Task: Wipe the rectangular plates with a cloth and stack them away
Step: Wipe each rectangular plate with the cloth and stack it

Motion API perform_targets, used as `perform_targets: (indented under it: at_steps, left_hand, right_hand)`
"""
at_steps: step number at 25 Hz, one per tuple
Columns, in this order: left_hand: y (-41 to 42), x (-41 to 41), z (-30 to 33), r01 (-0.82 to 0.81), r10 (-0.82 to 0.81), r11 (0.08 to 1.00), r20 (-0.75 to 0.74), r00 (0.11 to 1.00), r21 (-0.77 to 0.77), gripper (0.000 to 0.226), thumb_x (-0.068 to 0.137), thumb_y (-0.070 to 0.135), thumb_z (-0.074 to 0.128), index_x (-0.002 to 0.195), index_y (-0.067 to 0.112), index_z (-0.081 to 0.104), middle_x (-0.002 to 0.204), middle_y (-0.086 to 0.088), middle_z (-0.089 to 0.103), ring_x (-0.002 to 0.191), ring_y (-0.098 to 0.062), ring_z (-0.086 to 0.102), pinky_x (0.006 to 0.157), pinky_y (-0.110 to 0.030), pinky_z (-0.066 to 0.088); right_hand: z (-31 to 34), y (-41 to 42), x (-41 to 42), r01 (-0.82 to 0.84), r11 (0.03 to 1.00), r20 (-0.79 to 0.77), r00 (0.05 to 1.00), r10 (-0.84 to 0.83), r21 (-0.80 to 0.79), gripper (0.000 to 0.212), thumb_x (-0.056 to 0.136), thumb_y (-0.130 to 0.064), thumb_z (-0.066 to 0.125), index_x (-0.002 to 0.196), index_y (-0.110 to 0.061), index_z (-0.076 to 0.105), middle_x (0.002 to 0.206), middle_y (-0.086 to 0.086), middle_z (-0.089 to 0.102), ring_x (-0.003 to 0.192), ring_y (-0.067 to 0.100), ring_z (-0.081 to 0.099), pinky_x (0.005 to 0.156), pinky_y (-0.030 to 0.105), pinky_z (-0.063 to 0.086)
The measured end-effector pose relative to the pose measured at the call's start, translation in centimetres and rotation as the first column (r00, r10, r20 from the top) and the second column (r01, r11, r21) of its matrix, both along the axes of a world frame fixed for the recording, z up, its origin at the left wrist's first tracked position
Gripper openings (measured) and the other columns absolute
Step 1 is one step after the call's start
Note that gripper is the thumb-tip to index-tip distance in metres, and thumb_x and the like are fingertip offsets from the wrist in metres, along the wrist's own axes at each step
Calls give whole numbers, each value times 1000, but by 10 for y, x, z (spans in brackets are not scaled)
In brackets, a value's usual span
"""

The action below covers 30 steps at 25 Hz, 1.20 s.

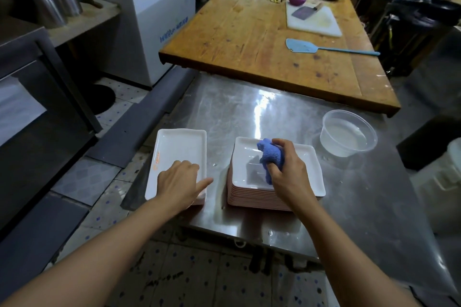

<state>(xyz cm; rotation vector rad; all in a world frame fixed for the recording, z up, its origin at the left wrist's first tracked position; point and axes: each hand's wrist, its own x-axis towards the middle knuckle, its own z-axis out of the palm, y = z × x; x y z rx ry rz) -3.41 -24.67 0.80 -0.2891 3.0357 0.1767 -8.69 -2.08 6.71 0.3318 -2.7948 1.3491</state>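
Two hands: R hand point(289, 172) w/ cloth point(270, 157) on plate stack point(252, 197).

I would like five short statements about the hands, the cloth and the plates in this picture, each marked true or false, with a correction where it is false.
1. The right hand grips the blue cloth. True.
2. The cloth is over the single plate on the left. False: it is over the top plate of the tall stack on the right.
3. The left hand rests with straight fingers on the left plate. True.
4. The clear plastic tub stands on the wooden table. False: it stands on the steel table, right of the stack.
5. The left hand holds a second cloth. False: it holds nothing.
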Motion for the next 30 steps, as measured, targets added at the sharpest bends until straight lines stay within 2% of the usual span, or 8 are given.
perform_targets:
  at_steps: [2, 4, 7, 12, 17, 24, 27, 30]
  left_hand:
    - [13, -18, 13, -62, 77, 972, -60, 995, 227, 52, 87, 60, 46, 122, 22, 55, 120, 2, 61, 111, -22, 55, 81, -36, 46]
    - [27, -32, 23, -111, 135, 894, -25, 991, 434, 52, 85, 56, 53, 126, 24, 53, 118, 3, 63, 108, -21, 57, 86, -36, 47]
    - [44, -46, 29, -157, 140, 810, 73, 987, 565, 54, 81, 46, 62, 129, 23, 51, 105, 5, 66, 103, -21, 59, 90, -37, 48]
    - [57, -55, 25, -160, 121, 792, 106, 987, 588, 56, 74, 27, 67, 127, 23, 51, 97, -3, 68, 92, -23, 64, 80, -34, 52]
    - [59, -60, 20, -200, 142, 786, 143, 979, 586, 46, 73, 17, 62, 116, 23, 48, 81, 1, 63, 82, -24, 63, 75, -36, 54]
    - [61, -63, 18, -254, 157, 746, 208, 966, 616, 40, 65, 3, 56, 96, 24, 43, 76, -6, 61, 64, -25, 62, 63, -40, 57]
    - [64, -62, 19, -265, 176, 714, 200, 964, 648, 39, 65, 0, 53, 96, 22, 44, 74, -8, 59, 58, -26, 60, 56, -39, 56]
    - [66, -62, 18, -271, 206, 726, 175, 963, 632, 38, 69, -1, 51, 99, 21, 44, 78, -9, 60, 61, -26, 60, 55, -34, 53]
  right_hand:
    - [-5, -10, -11, -19, 999, -9, 1000, 20, 29, 39, 84, -4, 58, 120, -18, 46, 112, 3, 59, 93, 21, 55, 73, 26, 40]
    - [-10, -20, -23, -48, 992, -36, 998, 52, 115, 42, 81, 0, 59, 120, -14, 50, 115, 8, 58, 103, 28, 51, 76, 29, 37]
    - [-22, -30, -35, -131, 932, -50, 986, 157, 337, 42, 76, -7, 67, 117, -12, 60, 133, 8, 47, 122, 31, 38, 94, 28, 30]
    - [-36, -43, -39, -161, 916, -94, 973, 209, 368, 30, 84, -1, 55, 110, -8, 69, 126, 10, 54, 110, 33, 46, 86, 36, 41]
    - [-42, -34, -46, -169, 846, -128, 955, 267, 506, 28, 89, -9, 51, 112, -9, 68, 126, 6, 53, 105, 28, 47, 81, 34, 37]
    - [-33, 57, -59, 89, 770, -133, 991, -5, 632, 27, 91, -10, 46, 114, -14, 60, 123, 7, 50, 111, 26, 45, 89, 30, 39]
    - [-29, 64, -59, 33, 751, -92, 995, 38, 659, 27, 93, -11, 44, 114, -12, 61, 127, 6, 51, 115, 25, 44, 91, 31, 39]
    - [-23, 71, -48, -50, 751, -38, 994, 100, 658, 23, 93, -15, 45, 101, -10, 66, 125, 2, 58, 114, 25, 47, 91, 33, 40]
